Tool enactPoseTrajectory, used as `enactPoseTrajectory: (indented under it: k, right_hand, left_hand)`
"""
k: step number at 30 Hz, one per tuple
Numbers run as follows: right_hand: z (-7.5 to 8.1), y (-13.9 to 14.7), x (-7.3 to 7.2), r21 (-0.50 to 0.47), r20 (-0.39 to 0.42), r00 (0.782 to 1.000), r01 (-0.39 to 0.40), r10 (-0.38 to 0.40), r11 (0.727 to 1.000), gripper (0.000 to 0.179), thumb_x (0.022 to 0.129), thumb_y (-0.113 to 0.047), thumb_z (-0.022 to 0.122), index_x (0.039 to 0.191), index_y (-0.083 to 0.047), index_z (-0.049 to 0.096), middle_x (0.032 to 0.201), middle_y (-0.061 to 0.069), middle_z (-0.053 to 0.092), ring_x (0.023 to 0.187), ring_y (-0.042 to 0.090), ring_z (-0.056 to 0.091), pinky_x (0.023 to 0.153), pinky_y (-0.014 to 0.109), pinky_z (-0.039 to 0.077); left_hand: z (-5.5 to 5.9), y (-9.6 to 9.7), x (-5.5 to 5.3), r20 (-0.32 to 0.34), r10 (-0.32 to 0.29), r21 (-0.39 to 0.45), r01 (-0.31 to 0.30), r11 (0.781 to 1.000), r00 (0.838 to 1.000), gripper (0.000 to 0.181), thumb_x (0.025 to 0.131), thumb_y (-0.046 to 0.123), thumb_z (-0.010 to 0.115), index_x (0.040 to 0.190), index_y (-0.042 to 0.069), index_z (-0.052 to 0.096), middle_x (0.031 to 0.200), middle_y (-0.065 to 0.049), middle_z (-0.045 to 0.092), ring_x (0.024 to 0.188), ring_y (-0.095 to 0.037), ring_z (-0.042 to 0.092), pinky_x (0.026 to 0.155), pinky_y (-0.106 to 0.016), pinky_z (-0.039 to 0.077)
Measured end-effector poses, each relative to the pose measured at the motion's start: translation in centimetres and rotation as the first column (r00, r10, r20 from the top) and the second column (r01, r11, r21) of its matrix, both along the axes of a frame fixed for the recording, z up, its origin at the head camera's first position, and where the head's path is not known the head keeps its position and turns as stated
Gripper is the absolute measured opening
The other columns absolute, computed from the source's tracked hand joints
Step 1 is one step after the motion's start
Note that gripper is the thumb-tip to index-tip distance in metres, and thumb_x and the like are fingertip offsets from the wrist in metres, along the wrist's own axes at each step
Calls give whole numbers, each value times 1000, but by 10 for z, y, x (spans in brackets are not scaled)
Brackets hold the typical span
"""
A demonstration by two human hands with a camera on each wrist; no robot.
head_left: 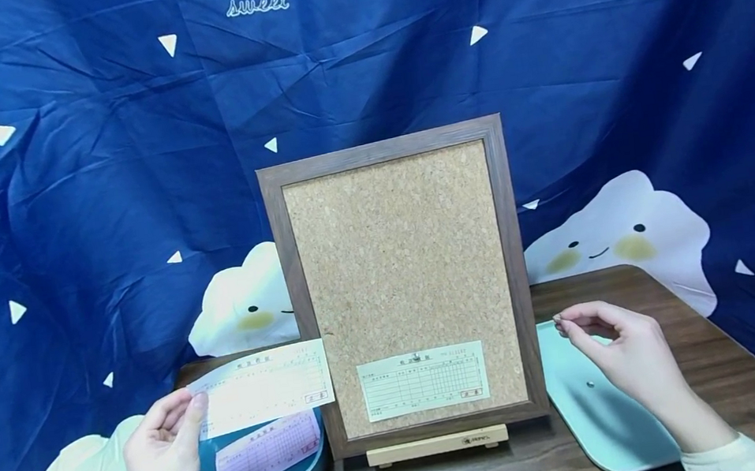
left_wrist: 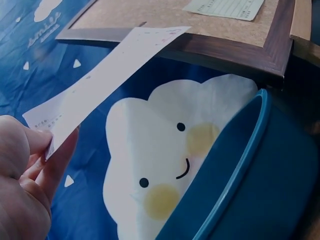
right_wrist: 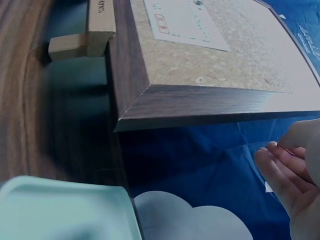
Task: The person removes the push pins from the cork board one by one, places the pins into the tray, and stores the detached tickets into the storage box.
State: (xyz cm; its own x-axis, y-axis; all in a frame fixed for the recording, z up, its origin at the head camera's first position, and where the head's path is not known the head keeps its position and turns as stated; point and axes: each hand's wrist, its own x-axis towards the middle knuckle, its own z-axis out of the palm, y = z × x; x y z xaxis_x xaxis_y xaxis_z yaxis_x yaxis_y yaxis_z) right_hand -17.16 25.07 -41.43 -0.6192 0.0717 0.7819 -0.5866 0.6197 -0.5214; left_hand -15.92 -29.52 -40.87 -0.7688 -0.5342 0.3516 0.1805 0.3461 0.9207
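Left hand (head_left: pixel 163 458): pinching a paper slip (head_left: pixel 262 394) — print's half washed out
Right hand (head_left: pixel 622 350): pinching some tiny thing (head_left: pixel 558 320) — can't tell what

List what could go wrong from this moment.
The left hand pinches the paper slip by one end only, so it may bend or hang crooked. The small pin-like thing in the right hand could drop, being so tiny. The corkboard stands on a narrow wooden ledge, so a hard push might shift it.
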Motion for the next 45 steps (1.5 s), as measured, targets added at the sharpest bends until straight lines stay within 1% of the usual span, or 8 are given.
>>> enactPoseTrajectory:
  k: [3,10,15,21,30,34,37,45]
  right_hand:
    - [-3,2,1,3,4,1000,0,0,1000,30,79,20,82,95,-5,81,86,-11,79,82,-20,66,80,1,52]
    - [-10,5,3,2,10,1000,-10,10,1000,31,78,21,81,95,-4,80,83,-6,79,81,-20,67,79,2,52]
    - [-13,7,4,-17,37,999,-5,5,1000,29,79,21,80,97,-1,80,86,-16,78,80,-20,67,78,1,52]
    - [-16,10,5,-19,54,998,12,-11,1000,28,79,21,81,96,-2,80,86,-16,77,80,-20,67,77,1,52]
    - [-23,17,10,-65,112,993,33,-26,997,26,82,20,79,97,-1,80,87,-26,74,78,-19,67,77,1,51]
    - [-26,20,12,-62,124,992,43,-35,997,26,82,20,80,97,-2,80,86,-28,74,78,-19,67,78,1,51]
    - [-28,21,13,-55,132,990,46,-38,997,26,82,19,80,97,-3,80,87,-28,74,79,-20,67,78,0,51]
    - [-36,27,14,-27,141,989,52,-48,998,27,82,18,81,96,-5,81,86,-25,75,79,-21,66,78,0,50]
  left_hand:
    - [-2,-4,2,14,8,4,-8,1000,1000,18,100,10,77,115,-1,76,86,28,74,83,12,72,79,-3,53]
    - [-4,-12,3,-16,3,115,-1,993,1000,12,98,5,79,110,4,78,82,22,77,78,9,73,75,-4,54]
    - [-4,-13,3,-7,20,96,-20,995,1000,12,98,6,79,110,5,78,82,25,76,77,9,72,74,-4,54]
    - [-5,-17,4,-14,13,114,-11,993,1000,11,98,5,79,109,4,78,82,22,77,77,8,73,74,-5,54]
    - [-7,-20,7,-11,36,70,-35,997,999,9,98,4,79,106,7,78,80,25,76,75,9,71,72,-4,53]
    - [-7,-21,8,26,58,0,-58,998,998,13,99,8,78,111,4,77,80,32,72,78,13,70,75,-2,52]
    - [-8,-24,8,49,65,-30,-64,998,997,16,100,10,78,114,2,76,79,34,70,79,15,69,76,-2,52]
    - [-14,-32,9,129,85,-35,-81,996,988,23,101,14,77,120,0,73,78,31,69,77,15,67,73,-2,51]
